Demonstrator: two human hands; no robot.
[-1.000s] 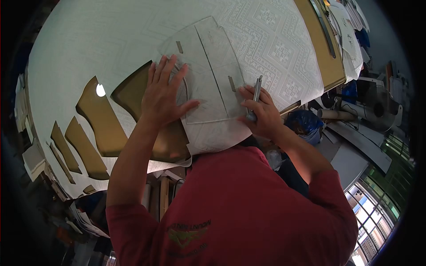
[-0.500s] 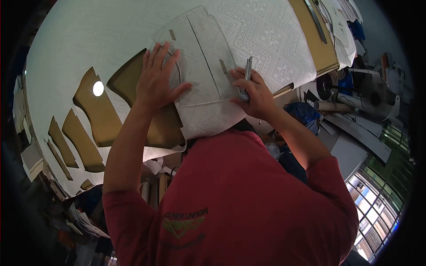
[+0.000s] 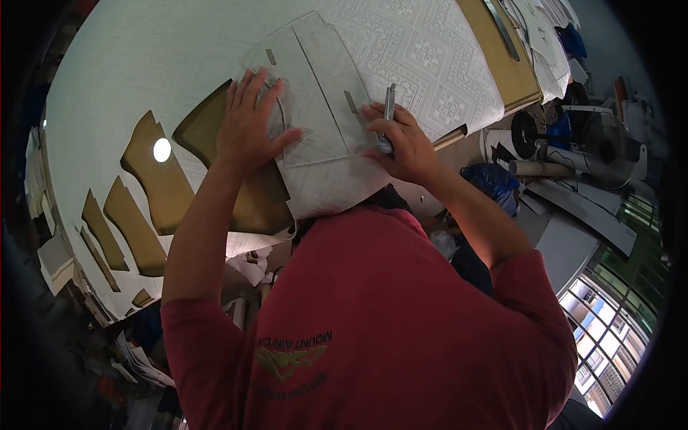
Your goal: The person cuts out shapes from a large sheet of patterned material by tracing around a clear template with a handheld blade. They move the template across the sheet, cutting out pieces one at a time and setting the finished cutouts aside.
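Note:
A clear template sheet with a dark centre line and two small slots lies over the pale patterned material on the table. My left hand rests on the template's left side, fingers spread. At the opposite side, my right hand grips a slim silver utility knife, and its fingers touch the template's right edge. The knife's lower end is partly hidden by the hand. Beside and partly under my left forearm is a large brown-gold cut piece.
Several smaller brown-gold pieces lie in a row to the left. A metal ruler rests on a brown board at the upper right. Beyond the table's right edge are a fan and a blue plastic bag.
The view has shifted slightly, so the template and both hands appear a little further left. Relative to the template, neither hand has visibly moved.

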